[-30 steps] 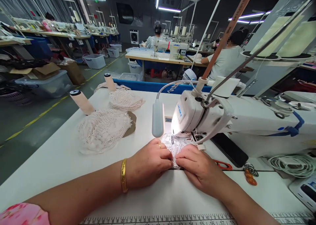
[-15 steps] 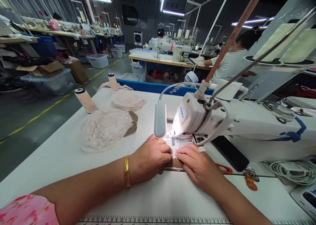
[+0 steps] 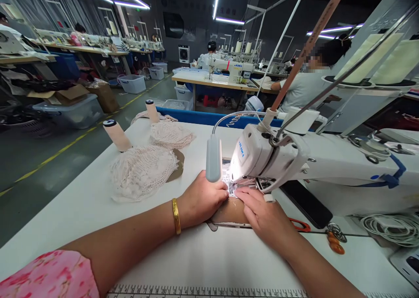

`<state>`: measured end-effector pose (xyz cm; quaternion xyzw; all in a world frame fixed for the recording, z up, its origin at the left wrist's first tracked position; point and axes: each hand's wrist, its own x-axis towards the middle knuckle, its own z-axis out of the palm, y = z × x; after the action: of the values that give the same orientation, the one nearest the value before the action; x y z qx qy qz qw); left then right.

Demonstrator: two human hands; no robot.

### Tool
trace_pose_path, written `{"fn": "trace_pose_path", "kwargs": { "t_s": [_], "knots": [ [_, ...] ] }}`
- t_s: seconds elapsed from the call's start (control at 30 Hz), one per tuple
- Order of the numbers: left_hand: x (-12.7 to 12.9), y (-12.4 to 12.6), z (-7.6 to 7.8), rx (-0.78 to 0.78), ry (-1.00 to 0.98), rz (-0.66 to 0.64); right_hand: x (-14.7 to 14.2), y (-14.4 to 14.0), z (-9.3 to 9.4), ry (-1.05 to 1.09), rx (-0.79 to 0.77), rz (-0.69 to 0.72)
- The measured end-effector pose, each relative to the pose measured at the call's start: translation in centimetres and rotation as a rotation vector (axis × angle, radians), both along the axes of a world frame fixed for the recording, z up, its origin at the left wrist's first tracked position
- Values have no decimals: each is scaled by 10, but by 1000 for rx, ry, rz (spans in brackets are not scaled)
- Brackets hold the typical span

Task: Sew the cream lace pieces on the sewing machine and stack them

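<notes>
My left hand and my right hand press a small piece of white lace flat on the table, right at the needle of the white sewing machine. The fingertips of both hands nearly meet under the machine's lit head. A tan fabric piece lies between my hands, under the lace. My left wrist wears a gold bangle. The needle itself is hidden by the machine head.
A grey gooseneck lamp hangs just left of the machine head. Piles of pink lace with thread cones lie at the left. Orange scissors and a coiled white cable sit at the right. Other people work at machines behind.
Both hands have slid forward toward the needle, feeding the lace under the machine head. Less lace shows now and the tan piece has come into view between my hands.
</notes>
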<state>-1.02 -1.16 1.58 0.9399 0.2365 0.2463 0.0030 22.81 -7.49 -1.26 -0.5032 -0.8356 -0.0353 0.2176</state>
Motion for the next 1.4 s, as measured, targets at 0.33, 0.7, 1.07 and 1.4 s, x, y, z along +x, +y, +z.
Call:
{"fn": "trace_pose_path", "kwargs": {
  "t_s": [0.33,0.7,1.07,1.4],
  "knots": [
    [-2,-3,7,-103,66,106,0,0,1,-3,42,-19],
    [-1,-7,11,-1,218,269,-10,-6,10,76,62,38],
    [-19,4,24,-176,102,144,-39,-11,20,213,-110,347],
    [-14,-9,28,-624,15,204,-38,-14,25,288,-282,219]
  ]
}}
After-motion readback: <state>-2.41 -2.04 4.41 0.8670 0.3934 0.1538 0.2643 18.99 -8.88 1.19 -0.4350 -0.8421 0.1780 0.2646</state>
